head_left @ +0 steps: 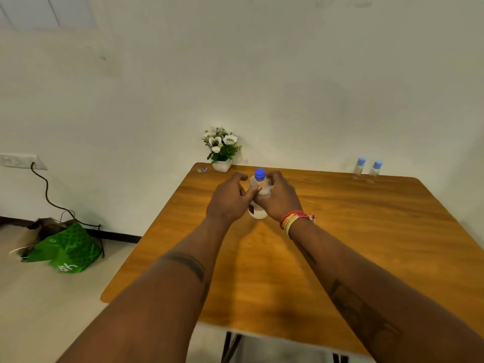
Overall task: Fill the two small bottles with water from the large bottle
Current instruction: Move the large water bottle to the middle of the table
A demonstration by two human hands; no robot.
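Note:
The large clear bottle (260, 184) with a blue cap stands upright on the wooden table (340, 244), toward the far middle. My right hand (279, 197) is wrapped around its right side. My left hand (229, 199) touches its left side, thumb across the front and fingers curled loosely. Two small clear bottles with light blue caps, one (358, 167) and the other (374, 171), stand side by side at the far right edge, capped and well apart from my hands.
A white pot of artificial flowers (222, 150) sits at the table's far edge, just behind the large bottle. A small wrapper (202, 169) lies at the far left corner. On the floor to the left are a green bag (65, 250) and a black cable.

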